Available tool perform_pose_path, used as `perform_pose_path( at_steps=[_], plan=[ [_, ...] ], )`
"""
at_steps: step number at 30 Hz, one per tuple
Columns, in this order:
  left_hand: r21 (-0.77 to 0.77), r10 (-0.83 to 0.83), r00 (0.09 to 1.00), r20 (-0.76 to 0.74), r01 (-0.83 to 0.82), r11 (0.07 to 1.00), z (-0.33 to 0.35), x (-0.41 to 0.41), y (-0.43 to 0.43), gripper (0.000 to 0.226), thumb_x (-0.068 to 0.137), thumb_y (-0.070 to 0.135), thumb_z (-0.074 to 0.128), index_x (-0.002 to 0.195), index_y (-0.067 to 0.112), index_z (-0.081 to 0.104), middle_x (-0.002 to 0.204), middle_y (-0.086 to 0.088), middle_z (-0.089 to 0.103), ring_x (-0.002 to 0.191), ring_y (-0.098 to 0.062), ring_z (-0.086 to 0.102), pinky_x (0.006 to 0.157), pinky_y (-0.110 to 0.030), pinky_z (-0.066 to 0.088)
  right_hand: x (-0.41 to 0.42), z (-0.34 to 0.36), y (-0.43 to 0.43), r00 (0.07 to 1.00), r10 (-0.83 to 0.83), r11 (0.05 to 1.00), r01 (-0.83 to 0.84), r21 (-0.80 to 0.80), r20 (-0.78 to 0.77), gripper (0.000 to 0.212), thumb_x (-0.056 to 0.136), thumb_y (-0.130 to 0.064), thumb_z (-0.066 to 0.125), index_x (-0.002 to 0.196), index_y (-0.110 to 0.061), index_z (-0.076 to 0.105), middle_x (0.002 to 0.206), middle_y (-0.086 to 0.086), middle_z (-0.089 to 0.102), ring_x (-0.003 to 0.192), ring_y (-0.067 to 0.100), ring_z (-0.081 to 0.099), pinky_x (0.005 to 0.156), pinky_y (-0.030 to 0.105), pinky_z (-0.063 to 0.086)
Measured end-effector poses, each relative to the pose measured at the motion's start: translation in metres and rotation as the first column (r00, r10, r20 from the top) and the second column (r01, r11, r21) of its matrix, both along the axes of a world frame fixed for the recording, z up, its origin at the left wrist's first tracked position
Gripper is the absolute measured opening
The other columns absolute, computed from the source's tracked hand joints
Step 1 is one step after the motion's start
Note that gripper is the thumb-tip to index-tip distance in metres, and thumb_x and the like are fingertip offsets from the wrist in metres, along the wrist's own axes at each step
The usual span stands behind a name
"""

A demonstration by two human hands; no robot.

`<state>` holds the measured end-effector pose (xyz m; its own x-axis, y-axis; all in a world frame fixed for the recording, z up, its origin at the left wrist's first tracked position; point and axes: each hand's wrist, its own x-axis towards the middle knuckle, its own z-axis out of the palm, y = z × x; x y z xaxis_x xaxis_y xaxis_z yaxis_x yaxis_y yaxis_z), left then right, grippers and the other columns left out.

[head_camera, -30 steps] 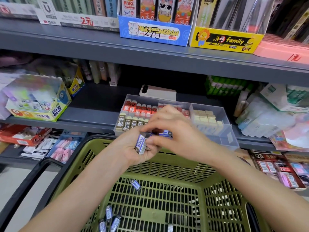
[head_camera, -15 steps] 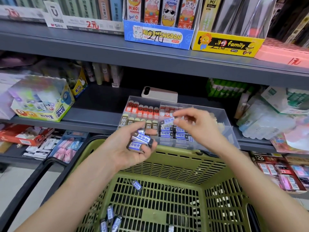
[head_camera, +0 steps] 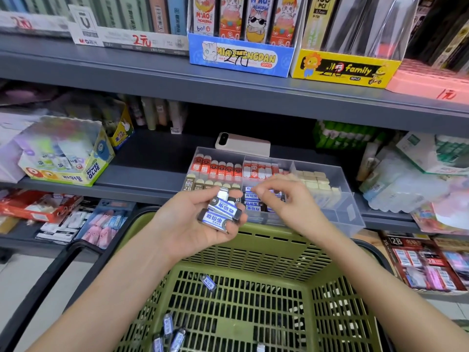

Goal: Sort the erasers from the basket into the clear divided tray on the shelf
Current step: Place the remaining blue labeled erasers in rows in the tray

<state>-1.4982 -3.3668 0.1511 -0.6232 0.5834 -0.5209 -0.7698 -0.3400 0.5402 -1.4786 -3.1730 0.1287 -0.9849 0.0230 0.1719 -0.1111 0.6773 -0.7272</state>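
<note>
Head view, left grip holding stacked blue-and-white sleeved erasers, right grip over clear tray, closure unclear

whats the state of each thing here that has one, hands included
left hand, grips a stack of blue-label erasers
right hand, fingers curled, grip unclear
clear divided tray, open-topped, partly filled
basket, a few loose erasers inside
phone, lying camera side up behind tray

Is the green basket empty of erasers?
No, several blue-wrapped erasers lie on the floor of the green basket.
</note>
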Motion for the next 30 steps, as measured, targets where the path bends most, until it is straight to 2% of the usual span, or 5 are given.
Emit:
perform_pose_path(
  at_steps=[3,9,17,22,30],
  plan=[
    [-0.005,-0.054,0.997,-0.056,0.054,0.999,0.0,0.001,0.002,0.039,0.08,0.02,0.053,0.108,-0.007,0.061,0.081,-0.021,0.064,0.064,-0.03,0.062,0.044,-0.027,0.047,0.006,0.012,-0.018,0.996,0.094,0.991,-0.094,-0.097,-0.001,0.009,0.086,-0.037,0.061,0.091,-0.042,0.066,0.087,-0.025,0.064,0.092,-0.003,0.049,0.082,0.017,0.036],
    [-0.07,-0.163,0.977,-0.14,0.154,0.986,0.002,0.002,0.005,0.034,0.082,0.024,0.054,0.105,-0.001,0.063,0.08,-0.02,0.062,0.063,-0.031,0.062,0.043,-0.027,0.046,0.006,0.025,-0.024,0.979,0.192,0.957,-0.171,-0.232,0.07,0.01,0.088,-0.024,0.063,0.092,-0.019,0.07,0.088,0.007,0.071,0.084,0.013,0.063,0.082,0.02,0.045],
    [-0.046,-0.094,0.994,-0.061,0.091,0.995,0.005,-0.002,0.005,0.044,0.081,0.022,0.057,0.114,-0.008,0.058,0.079,-0.022,0.064,0.062,-0.033,0.062,0.043,-0.026,0.047,-0.015,0.022,-0.009,0.986,0.038,0.777,0.074,-0.625,0.163,0.015,0.089,-0.003,0.055,0.081,-0.014,0.061,0.071,0.001,0.066,0.061,0.007,0.06,0.063,0.022,0.047],
    [-0.077,0.073,0.997,0.003,-0.073,0.994,0.0,-0.007,-0.005,0.035,0.094,0.021,0.049,0.102,-0.011,0.061,0.077,-0.027,0.067,0.061,-0.034,0.065,0.041,-0.025,0.047,-0.032,0.004,0.004,0.979,-0.004,0.996,0.022,-0.085,0.204,0.013,0.088,-0.007,0.06,0.09,-0.017,0.069,0.08,-0.001,0.064,0.067,0.009,0.054,0.069,0.023,0.043],
    [-0.066,0.119,0.992,-0.031,-0.121,0.99,0.0,-0.007,0.0,0.026,0.095,0.018,0.049,0.099,-0.006,0.059,0.079,-0.03,0.068,0.068,-0.039,0.069,0.04,-0.023,0.047,-0.031,-0.006,-0.01,0.991,0.021,0.95,-0.061,0.305,0.132,0.014,0.088,-0.015,0.062,0.091,-0.01,0.075,0.093,0.004,0.068,0.081,0.012,0.053,0.073,0.021,0.032]
  ],
)
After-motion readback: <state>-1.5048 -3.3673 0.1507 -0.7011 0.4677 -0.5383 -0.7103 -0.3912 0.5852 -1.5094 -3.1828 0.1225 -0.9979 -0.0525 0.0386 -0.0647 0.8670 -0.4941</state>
